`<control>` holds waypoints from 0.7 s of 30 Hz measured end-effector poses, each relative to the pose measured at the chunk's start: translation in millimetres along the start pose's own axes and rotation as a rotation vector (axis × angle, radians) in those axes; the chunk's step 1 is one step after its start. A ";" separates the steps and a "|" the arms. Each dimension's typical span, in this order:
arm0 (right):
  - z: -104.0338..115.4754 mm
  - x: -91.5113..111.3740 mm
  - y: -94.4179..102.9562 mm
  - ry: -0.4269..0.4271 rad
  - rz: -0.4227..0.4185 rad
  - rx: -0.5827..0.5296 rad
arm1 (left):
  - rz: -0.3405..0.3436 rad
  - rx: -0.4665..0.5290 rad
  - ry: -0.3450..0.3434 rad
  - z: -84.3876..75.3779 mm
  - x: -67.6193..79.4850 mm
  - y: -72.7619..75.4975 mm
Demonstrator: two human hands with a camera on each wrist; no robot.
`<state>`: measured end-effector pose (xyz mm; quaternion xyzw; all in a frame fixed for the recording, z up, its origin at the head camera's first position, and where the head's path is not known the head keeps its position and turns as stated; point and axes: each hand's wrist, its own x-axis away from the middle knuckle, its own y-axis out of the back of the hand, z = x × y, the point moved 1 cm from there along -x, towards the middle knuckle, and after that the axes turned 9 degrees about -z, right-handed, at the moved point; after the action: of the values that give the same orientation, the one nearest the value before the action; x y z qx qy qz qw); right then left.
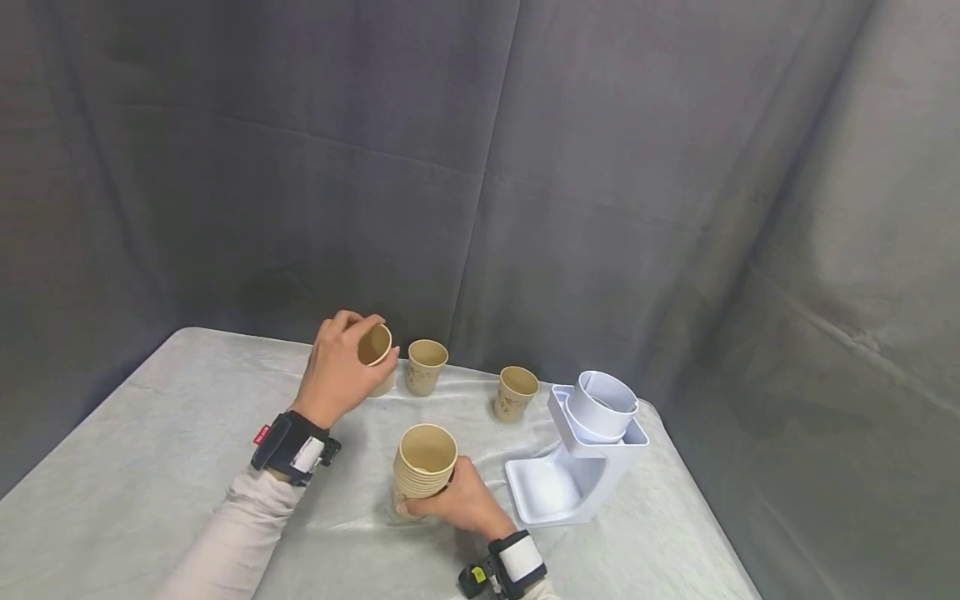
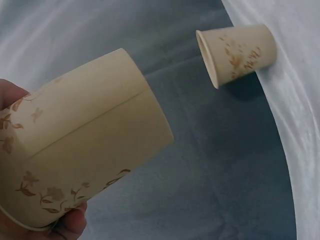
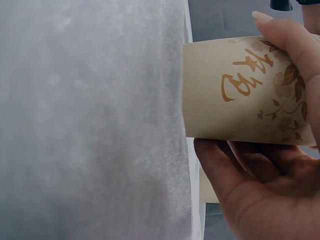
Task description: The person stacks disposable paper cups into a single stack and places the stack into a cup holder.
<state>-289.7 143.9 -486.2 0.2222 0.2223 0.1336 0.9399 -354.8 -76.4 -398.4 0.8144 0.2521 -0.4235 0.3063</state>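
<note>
My left hand [image 1: 339, 373] grips a tan paper cup [image 2: 95, 120] near its rim, thumb on one side and fingers on the other, at the far edge of the table. Brown flowers are printed round this cup, and its base overlaps the dark curtain in the left wrist view. Just right of it stands a second paper cup [image 1: 422, 379], mouth up. Nearer the front, my right hand [image 1: 463, 498] is wrapped round a stack of nested paper cups [image 1: 416, 483], also mouth up. In the right wrist view, the stack's lowest cup [image 3: 215, 90] shows orange lettering beside the fingers.
Another upright paper cup [image 1: 513, 396] stands at the back, right of centre. A white stand [image 1: 600, 483] with a round white holder [image 1: 603, 404] on top occupies the table's right side. Grey curtain [image 1: 375, 167] hangs close behind the pale cloth-covered table [image 1: 187, 408].
</note>
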 end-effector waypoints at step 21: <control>-1.4 -0.9 1.9 0.006 -0.006 -0.014 | 0.029 0.106 -0.021 -44.3 13.7 8.8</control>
<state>-291.4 145.7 -486.1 0.2146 0.2249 0.1331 0.9411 -318.2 -48.8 -387.3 0.8287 0.2142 -0.4400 0.2715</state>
